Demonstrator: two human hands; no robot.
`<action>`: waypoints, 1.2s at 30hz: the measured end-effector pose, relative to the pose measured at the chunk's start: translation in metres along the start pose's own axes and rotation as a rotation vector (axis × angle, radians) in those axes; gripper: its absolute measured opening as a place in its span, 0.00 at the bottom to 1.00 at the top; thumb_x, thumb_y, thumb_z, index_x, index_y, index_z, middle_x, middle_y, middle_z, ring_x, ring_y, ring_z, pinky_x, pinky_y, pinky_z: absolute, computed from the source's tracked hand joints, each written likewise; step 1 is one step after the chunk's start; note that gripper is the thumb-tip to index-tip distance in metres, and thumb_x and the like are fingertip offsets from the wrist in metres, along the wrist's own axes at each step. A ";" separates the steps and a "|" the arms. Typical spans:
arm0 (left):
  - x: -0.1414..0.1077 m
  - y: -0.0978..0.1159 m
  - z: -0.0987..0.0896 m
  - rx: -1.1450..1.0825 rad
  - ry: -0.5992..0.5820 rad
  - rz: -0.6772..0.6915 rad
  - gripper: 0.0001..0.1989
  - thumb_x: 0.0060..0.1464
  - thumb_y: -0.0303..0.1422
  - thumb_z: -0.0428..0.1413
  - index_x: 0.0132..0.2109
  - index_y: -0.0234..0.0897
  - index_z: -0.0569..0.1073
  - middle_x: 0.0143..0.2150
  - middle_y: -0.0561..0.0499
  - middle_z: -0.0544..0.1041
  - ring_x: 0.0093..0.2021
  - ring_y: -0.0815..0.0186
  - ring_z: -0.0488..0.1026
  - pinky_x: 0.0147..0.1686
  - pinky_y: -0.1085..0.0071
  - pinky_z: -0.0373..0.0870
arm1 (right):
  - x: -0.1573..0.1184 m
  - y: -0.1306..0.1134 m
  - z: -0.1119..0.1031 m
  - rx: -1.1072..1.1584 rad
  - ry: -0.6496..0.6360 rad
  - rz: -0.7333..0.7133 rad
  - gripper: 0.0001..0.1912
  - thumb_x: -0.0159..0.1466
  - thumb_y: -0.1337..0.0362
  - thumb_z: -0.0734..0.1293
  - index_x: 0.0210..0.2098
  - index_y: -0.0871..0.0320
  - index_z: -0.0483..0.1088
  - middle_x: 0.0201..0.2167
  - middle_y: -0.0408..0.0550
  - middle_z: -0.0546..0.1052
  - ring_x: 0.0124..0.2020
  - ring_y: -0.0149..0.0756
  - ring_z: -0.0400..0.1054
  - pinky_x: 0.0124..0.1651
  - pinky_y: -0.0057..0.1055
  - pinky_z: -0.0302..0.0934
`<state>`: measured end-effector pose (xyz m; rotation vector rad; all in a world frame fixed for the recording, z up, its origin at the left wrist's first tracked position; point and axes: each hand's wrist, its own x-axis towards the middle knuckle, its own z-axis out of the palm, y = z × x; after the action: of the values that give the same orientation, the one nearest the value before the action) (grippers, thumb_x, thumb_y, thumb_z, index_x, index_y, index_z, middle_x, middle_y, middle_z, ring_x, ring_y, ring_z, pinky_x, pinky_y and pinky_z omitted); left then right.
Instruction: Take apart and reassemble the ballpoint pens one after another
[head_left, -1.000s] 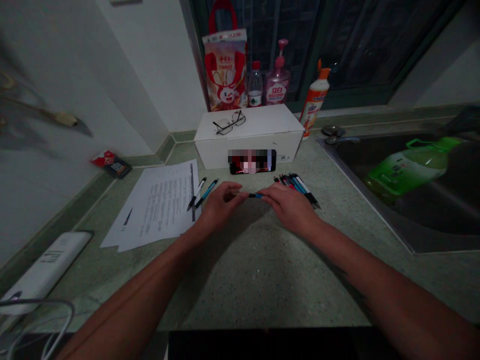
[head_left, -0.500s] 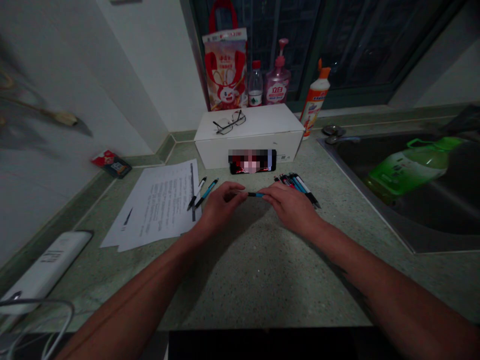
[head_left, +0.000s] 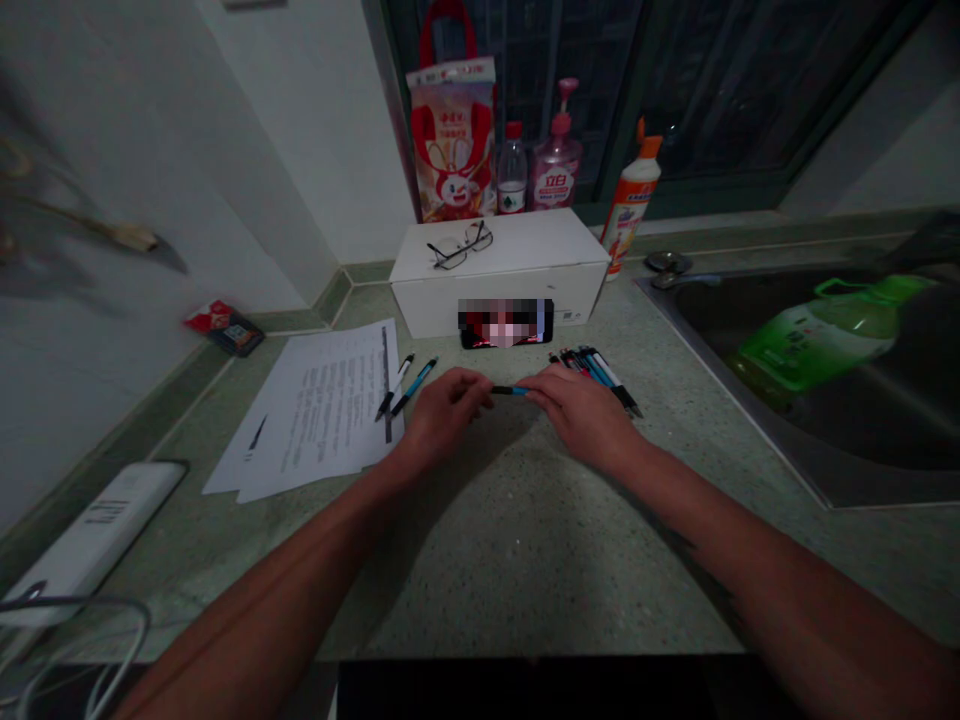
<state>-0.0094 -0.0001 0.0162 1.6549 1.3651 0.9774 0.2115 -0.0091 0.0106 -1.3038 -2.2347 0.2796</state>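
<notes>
A blue and black pen [head_left: 510, 390] spans the gap between my hands above the counter. My right hand [head_left: 581, 405] pinches its blue end between thumb and fingers. At the black tip end, my left hand [head_left: 450, 405] is closed, with fingertips curled together round the tip. To the right, behind my right hand, lies a bunch of several pens [head_left: 600, 370] in blue, black, white and red. On my left, a white and black pen [head_left: 395, 387] and a blue and black pen [head_left: 415, 386] lie side by side, partly over printed sheets [head_left: 322, 400].
A phone [head_left: 506, 325] leans against a white box [head_left: 495, 250] with glasses [head_left: 460, 246] on top. Bottles and a bag [head_left: 454, 150] stand behind it. At right, a green jug [head_left: 825, 330] lies in the sink [head_left: 787, 440]. A white power strip [head_left: 97, 530] sits at left.
The fingers of my left hand have curled in more tightly at the pen's tip. My right hand and the pen have hardly moved.
</notes>
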 end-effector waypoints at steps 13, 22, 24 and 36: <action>0.000 0.000 0.000 0.014 0.002 0.003 0.06 0.59 0.37 0.59 0.39 0.40 0.77 0.34 0.49 0.82 0.32 0.64 0.75 0.34 0.66 0.72 | 0.001 0.000 -0.001 -0.006 -0.005 -0.006 0.15 0.74 0.65 0.62 0.53 0.51 0.78 0.45 0.51 0.81 0.47 0.43 0.75 0.46 0.37 0.68; 0.001 -0.001 0.000 0.055 -0.011 0.016 0.04 0.57 0.34 0.61 0.38 0.40 0.78 0.35 0.49 0.82 0.33 0.62 0.76 0.36 0.65 0.72 | 0.000 0.000 -0.002 -0.009 -0.015 -0.007 0.15 0.74 0.64 0.61 0.53 0.52 0.78 0.45 0.51 0.81 0.47 0.44 0.75 0.46 0.38 0.68; 0.001 0.001 -0.001 0.063 0.004 0.033 0.03 0.57 0.34 0.61 0.38 0.40 0.79 0.36 0.49 0.83 0.33 0.63 0.76 0.37 0.65 0.73 | 0.000 -0.001 -0.002 -0.009 -0.016 -0.002 0.15 0.74 0.65 0.61 0.53 0.51 0.78 0.45 0.52 0.81 0.47 0.44 0.76 0.46 0.39 0.68; -0.003 -0.002 -0.003 0.228 0.082 0.183 0.02 0.57 0.32 0.62 0.38 0.41 0.81 0.36 0.50 0.81 0.36 0.61 0.75 0.42 0.62 0.73 | 0.002 0.002 -0.004 0.179 0.004 0.031 0.13 0.72 0.65 0.64 0.49 0.50 0.81 0.42 0.49 0.83 0.45 0.42 0.78 0.49 0.40 0.70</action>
<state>-0.0129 -0.0022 0.0156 1.9565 1.4423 1.0346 0.2147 -0.0062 0.0142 -1.2427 -2.1333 0.4765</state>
